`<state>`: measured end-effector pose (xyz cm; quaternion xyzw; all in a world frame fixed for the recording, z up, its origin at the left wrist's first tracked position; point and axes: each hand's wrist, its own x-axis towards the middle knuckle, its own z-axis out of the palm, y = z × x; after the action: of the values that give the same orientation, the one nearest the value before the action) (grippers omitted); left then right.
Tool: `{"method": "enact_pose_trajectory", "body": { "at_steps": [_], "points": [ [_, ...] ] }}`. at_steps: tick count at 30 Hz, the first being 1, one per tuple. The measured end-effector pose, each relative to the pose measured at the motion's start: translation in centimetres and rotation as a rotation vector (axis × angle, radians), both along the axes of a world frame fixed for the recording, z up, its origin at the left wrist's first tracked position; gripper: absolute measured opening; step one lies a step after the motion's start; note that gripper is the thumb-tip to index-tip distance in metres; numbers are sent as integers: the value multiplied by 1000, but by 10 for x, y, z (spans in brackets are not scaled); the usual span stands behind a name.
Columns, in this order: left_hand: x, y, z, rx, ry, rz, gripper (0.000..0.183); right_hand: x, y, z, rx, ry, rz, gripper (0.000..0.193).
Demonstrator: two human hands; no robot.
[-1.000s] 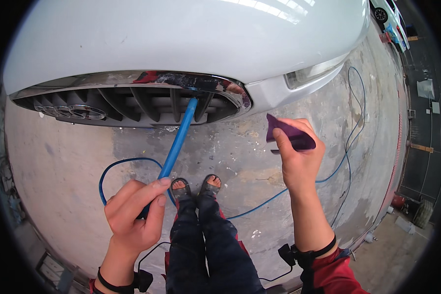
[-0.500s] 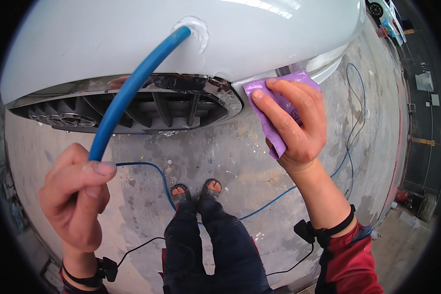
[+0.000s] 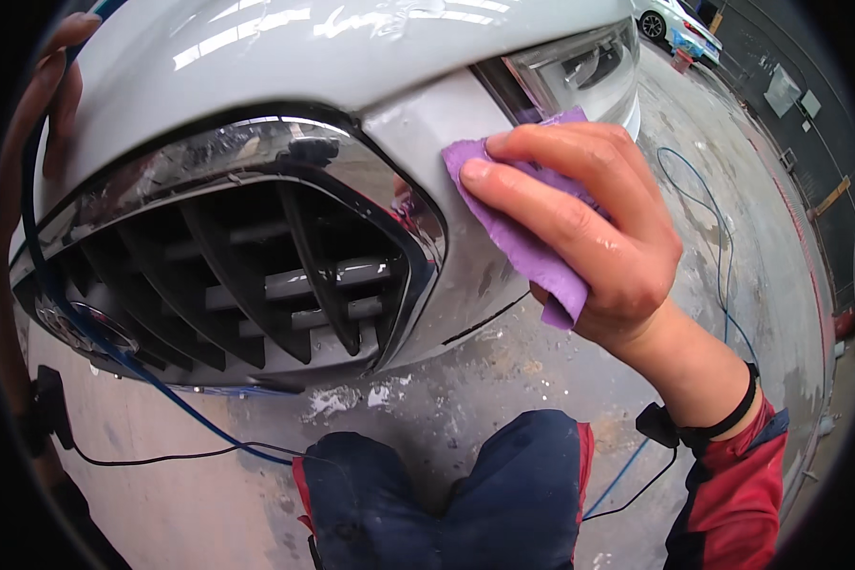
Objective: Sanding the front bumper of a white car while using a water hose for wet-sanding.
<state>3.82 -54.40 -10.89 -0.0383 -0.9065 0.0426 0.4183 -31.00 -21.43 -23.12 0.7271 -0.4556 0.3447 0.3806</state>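
A folded purple sheet of sandpaper [image 3: 527, 228] is gripped in my right hand [image 3: 617, 214], fingers bent over its printed back. It is held close to the white bumper panel [image 3: 423, 119], between the grille and the headlight [image 3: 579, 71]; whether it touches the paint I cannot tell. At the far left, in the dark rim of the picture, my left hand [image 3: 62, 100] has its fingers around a blue hose [image 3: 30, 199]. The hose hangs down in front of the car grille [image 3: 247, 256]. Its upper end runs out of the picture.
Ahead of me stands the white car, its hood [image 3: 332, 57] wet and shiny. Below is a stained concrete floor [image 3: 693, 313], with more blue hose [image 3: 722, 237] looped at right. A thin black cable [image 3: 180, 458] crosses near my knees. Another white car [image 3: 679, 28] stands far right.
I have come lower and closer to the car, knees now bent. My left hand went from lower left to upper left with the hose. The sandpaper is now beside the grille, below the headlight.
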Motion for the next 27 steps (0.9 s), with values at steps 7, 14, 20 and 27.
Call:
{"method": "enact_pose_trajectory", "body": {
  "at_steps": [7,14,20,27],
  "points": [
    [-9,-6,9,711,-36,210,42,-14,0,11,-89,74,-63,35],
    [0,-5,13,372,-57,226,38,-7,-9,36,-41,48,-40,36],
    [-14,-23,-13,464,45,214,44,21,-13,21,-74,111,-114,34],
    [-21,-8,-12,611,11,234,46,16,-28,17,-156,82,-240,38]
  ]
}}
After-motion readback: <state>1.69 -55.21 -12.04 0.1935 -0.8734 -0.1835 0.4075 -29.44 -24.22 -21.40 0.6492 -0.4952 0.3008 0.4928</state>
